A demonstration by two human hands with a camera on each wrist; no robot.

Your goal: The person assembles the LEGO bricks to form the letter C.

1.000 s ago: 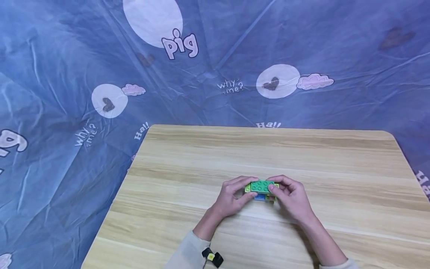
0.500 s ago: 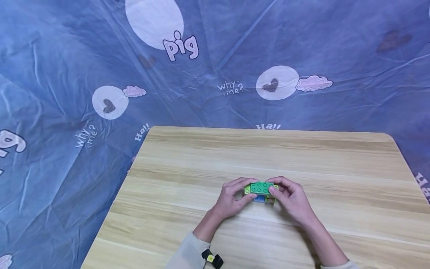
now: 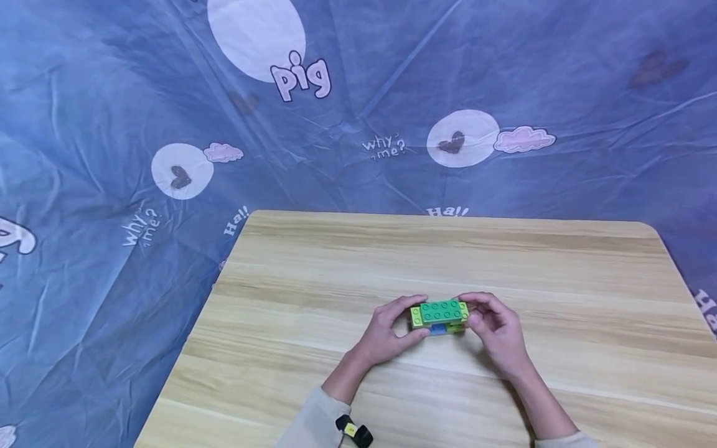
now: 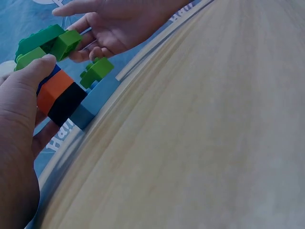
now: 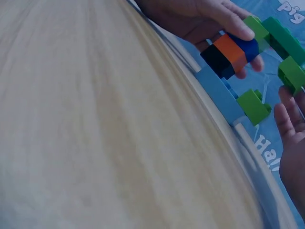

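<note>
A structure of toy building bricks stands on the table between both hands. At its bottom lies a light blue brick (image 4: 97, 102), with a black brick (image 4: 67, 102), an orange brick (image 4: 52, 90) and a dark blue brick (image 5: 247, 46) stacked on one end. A lime brick (image 4: 96, 71) sits on the other end. A green brick (image 3: 440, 310) bridges the top, with a lime brick (image 3: 416, 316) under its left end and another lime brick (image 4: 66, 45) under its right. My left hand (image 3: 386, 333) grips the stacked side, thumb in front. My right hand (image 3: 501, 336) is beside the right end, fingers loosely spread.
The wood-grain table (image 3: 313, 267) extends around the bricks. Behind and to the left hangs a blue printed cloth (image 3: 336, 112). A black-and-yellow wrist device (image 3: 353, 429) is at the left sleeve.
My right hand has drawn back to the right, its thumb coming off the top of the green brick and uncovering its right end. The left hand keeps its hold.
</note>
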